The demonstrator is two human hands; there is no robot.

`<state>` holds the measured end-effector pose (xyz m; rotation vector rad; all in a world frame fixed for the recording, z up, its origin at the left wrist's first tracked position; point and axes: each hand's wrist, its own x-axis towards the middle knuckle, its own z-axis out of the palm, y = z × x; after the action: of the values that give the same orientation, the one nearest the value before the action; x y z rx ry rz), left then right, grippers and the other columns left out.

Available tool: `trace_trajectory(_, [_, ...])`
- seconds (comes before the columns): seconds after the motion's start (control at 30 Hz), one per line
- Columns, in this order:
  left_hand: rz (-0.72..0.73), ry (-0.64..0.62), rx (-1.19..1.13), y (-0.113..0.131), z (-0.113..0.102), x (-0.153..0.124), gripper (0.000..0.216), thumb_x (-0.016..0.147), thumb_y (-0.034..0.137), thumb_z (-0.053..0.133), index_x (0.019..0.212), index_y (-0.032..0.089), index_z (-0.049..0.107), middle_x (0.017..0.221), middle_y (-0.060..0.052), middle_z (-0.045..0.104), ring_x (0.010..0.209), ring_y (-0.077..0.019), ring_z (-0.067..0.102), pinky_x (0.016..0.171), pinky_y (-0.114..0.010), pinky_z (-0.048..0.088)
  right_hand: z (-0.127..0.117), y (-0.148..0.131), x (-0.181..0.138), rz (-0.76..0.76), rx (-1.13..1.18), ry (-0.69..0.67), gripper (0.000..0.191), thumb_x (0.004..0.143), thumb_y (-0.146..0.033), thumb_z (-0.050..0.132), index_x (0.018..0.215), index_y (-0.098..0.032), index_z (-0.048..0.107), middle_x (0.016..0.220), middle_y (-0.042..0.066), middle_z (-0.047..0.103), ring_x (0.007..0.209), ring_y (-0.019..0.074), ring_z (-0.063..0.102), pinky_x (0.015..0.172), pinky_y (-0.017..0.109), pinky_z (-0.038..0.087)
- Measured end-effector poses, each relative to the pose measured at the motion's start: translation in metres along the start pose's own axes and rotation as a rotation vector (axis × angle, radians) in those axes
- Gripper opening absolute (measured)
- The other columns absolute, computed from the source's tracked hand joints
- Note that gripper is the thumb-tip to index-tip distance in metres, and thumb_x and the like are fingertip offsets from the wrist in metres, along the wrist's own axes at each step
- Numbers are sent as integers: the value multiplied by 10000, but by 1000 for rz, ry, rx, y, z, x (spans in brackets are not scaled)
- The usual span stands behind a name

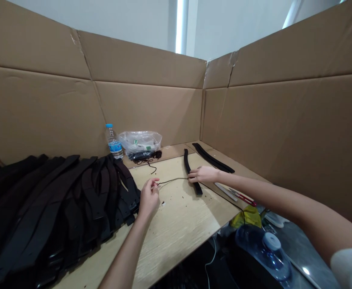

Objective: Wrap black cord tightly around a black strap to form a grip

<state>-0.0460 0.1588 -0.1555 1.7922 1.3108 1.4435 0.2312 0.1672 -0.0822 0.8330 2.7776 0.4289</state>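
Nearest the camera, a pale sleeve [349,265] shows at right. On the left hand [150,194], thumb and finger appear closed on a thin dark cord [172,180], which runs fairly straight to the right hand [204,175]. There the fingers bend over a curved black strip [187,161], touching it; whether they grip strip, cord or both I cannot tell. That strip lies between the table's [164,241] back and front edges, towards the right. It looks light, padded and bendable, steadiest if pressed mid-length; the cord seems limp, best pinched close to an end. Red-handled snips [242,196] lie near the front right corner, more black stripping [213,158] by the right edge, a small bottle [115,144] and clear bag [141,141] at the back edge, heaped black pieces [82,200] across the left.
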Motion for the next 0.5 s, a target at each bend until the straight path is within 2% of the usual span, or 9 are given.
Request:
trace_trajectory(0.13, [-20,21,-69,-1,1,-1,227,755,248,458,869,171,638,740,-51,635,683,-194,616,649,-306,485,-10,9,14,19,-44,118,317,943,-58,412,1131,-206,620,1214,120,633,1099,177,598,753,260,508])
trace_trajectory(0.27, [-28,30,-102,-1,0,0,220,738,280,481,829,170,648,740,-64,653,684,-205,626,647,-317,489,-31,22,32,120,-56,306,332,953,-58,366,1155,-177,601,1235,145,616,1178,198,562,826,300,523])
trace_trajectory(0.4, [-18,48,-123,1,-3,1,225,738,302,488,826,171,648,731,-63,656,680,-206,626,642,-318,493,-74,30,45,267,-42,525,348,953,-77,330,1237,-110,529,1273,206,554,1186,238,539,890,372,513])
trace_trajectory(0.5, [0,78,-134,6,-8,2,214,736,318,503,823,172,634,730,-59,646,683,-205,627,642,-315,501,-118,23,45,342,-2,691,419,955,-108,301,1366,-96,382,1294,211,489,1145,237,529,897,384,506])
